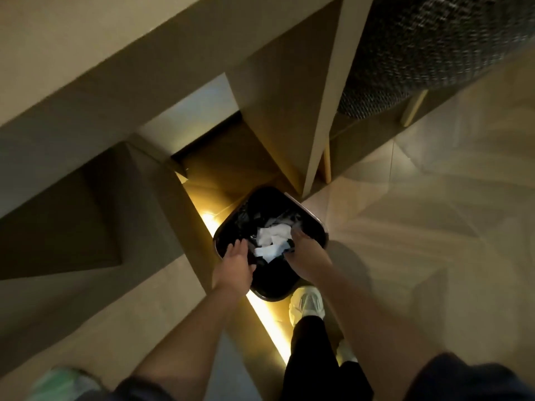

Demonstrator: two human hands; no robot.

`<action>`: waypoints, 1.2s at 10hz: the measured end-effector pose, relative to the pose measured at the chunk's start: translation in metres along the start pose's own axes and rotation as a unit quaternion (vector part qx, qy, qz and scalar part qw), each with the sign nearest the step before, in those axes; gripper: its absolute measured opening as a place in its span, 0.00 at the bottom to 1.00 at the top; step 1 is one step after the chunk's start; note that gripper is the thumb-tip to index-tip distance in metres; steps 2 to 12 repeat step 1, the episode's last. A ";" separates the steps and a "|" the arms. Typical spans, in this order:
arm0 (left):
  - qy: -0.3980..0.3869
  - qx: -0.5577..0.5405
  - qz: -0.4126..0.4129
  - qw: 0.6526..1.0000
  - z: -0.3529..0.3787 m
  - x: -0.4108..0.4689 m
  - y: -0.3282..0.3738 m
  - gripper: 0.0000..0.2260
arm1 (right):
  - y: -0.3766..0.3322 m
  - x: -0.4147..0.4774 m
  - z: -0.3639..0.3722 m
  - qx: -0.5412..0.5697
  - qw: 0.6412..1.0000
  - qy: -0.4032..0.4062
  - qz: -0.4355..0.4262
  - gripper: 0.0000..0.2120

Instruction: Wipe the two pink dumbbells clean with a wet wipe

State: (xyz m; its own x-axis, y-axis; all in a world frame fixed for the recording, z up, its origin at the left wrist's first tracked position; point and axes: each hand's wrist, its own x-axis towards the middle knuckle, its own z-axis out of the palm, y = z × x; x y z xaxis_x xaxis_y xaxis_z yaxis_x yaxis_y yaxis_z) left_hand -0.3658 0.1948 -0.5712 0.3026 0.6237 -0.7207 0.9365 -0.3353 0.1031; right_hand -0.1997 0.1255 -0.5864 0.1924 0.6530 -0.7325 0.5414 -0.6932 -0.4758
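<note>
Although the task is about two pink dumbbells, neither of them is in view. What shows is the white wipes (273,241), lying crumpled in a black bin (307,208) on the floor (419,212). I judge such a wipe to be very light, soft and damp, so it may cling to the fingers; it is best taken by a pinch at one loose corner. The right hand (308,256) reaches into the bin from the near right, its fingertips just beside the wipes, but I cannot tell whether it pinches one or only touches it. The left hand (236,261) lies with straight fingers over the near left rim and holds nothing. Near the bin stands a white shoe (308,306), beside a yellow light strip (269,316). Far right is a dark woven chair (434,53).
</note>
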 end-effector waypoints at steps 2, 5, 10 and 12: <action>0.012 0.045 -0.005 0.999 -0.011 -0.019 0.004 0.33 | 0.000 -0.028 -0.011 -0.163 0.986 0.000 -0.030 0.34; 0.012 0.045 -0.005 0.999 -0.011 -0.019 0.004 0.33 | 0.000 -0.028 -0.011 -0.163 0.986 0.000 -0.030 0.34; 0.012 0.045 -0.005 0.999 -0.011 -0.019 0.004 0.33 | 0.000 -0.028 -0.011 -0.163 0.986 0.000 -0.030 0.34; 0.012 0.045 -0.005 0.999 -0.011 -0.019 0.004 0.33 | 0.000 -0.028 -0.011 -0.163 0.986 0.000 -0.030 0.34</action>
